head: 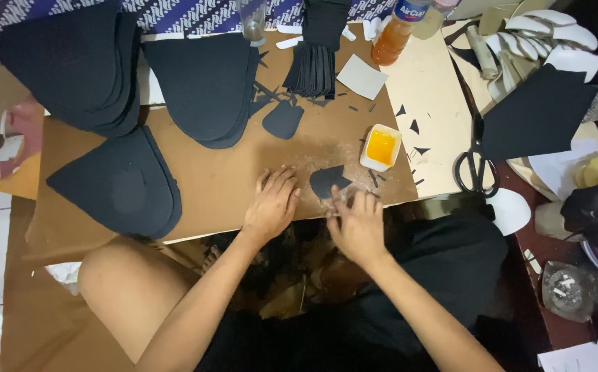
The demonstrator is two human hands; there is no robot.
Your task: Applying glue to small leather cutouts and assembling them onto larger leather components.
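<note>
My left hand (271, 204) lies flat, fingers spread, on a brown cardboard work board (223, 172) near its front edge. My right hand (355, 222) rests beside it, fingertips touching the lower edge of a small black cut piece (326, 180). A small white tray of yellow glue (381, 147) stands just beyond the black piece.
Stacks of black shaped pieces (123, 184) (206, 86) (78, 62) cover the board's left and back. A bundle of black strips (312, 65), a bottle of orange liquid (394, 34), black scissors (477, 165), white cut shapes (554, 31) and an ashtray (568, 289) lie around.
</note>
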